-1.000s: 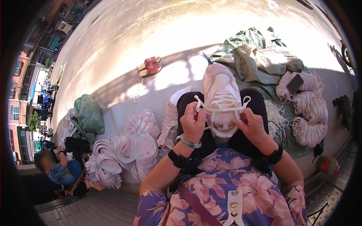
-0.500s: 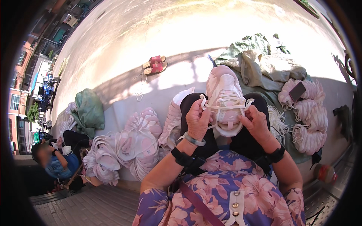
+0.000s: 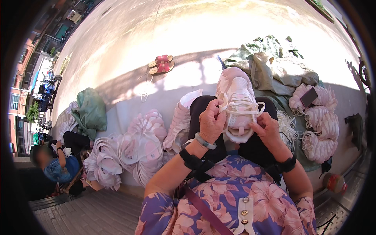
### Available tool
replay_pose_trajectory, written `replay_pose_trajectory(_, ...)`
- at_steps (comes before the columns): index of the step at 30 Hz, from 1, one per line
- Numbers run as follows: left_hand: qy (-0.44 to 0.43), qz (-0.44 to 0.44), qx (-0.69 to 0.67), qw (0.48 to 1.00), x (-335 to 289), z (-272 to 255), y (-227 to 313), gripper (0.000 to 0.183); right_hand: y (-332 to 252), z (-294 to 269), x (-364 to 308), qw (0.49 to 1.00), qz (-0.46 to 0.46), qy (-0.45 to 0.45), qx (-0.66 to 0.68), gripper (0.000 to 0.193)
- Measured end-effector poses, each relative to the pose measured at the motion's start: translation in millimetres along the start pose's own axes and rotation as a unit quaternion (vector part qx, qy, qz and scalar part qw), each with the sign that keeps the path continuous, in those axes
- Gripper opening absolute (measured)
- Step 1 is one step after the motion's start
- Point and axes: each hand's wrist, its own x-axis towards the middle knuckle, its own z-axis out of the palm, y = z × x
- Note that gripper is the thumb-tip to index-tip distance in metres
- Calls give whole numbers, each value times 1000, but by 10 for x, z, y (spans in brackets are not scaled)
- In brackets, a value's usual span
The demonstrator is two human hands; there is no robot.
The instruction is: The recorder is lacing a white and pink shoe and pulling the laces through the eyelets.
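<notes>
A white and pale pink sneaker (image 3: 235, 80) rests across my knees, toe pointing away from me. White shoelace (image 3: 241, 105) crosses its front in several rows. At the shoe's left side, my left hand (image 3: 212, 121) is closed in a pinch on the shoelace, a loop of it standing above the fingers. My right hand (image 3: 268, 131) is closed too, thumb and forefinger at the right edge of the shoe opening beside another lace loop. What exactly those right fingertips grip is too small to make out.
Bundled pale pink shoe pieces (image 3: 141, 150) lie to my left, with more bundles (image 3: 321, 121) at the right, a phone (image 3: 309, 97) on top. Loose white laces (image 3: 288, 126) are by my right knee. Beyond are red sandals (image 3: 161, 64) and sacks (image 3: 284, 70). A person (image 3: 62, 168) sits far left.
My left hand has moved slightly right, closer to the shoe, and the lace it pulled out to the left now loops nearer the laced rows. My right hand has shifted slightly.
</notes>
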Motion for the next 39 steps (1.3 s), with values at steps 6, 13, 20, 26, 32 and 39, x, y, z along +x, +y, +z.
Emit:
replay_pose_trajectory(6,-29,-26,-3,999,-9,-52,-17,28,-182,-135,-73,996,-21,18,-88,27)
replay_pose_trajectory(13,13,112,172,979,-189,-142,290,39,-605,-88,110,936,-297,69,-175,17)
replay_pose_trajectory(20,-33,235,323,916,-233,-138,234,38,-592,254,252,926,-322,36,-194,19)
replay_pose_trajectory(26,-23,210,309,927,-245,-111,215,32,-568,363,248,929,-287,28,-232,23)
replay_pose_trajectory(32,0,182,233,955,-227,-25,164,26,-493,412,266,934,-271,34,-231,22)
replay_pose_trajectory(39,2,180,193,964,-194,-43,87,26,-497,500,293,921,-290,43,-257,22)
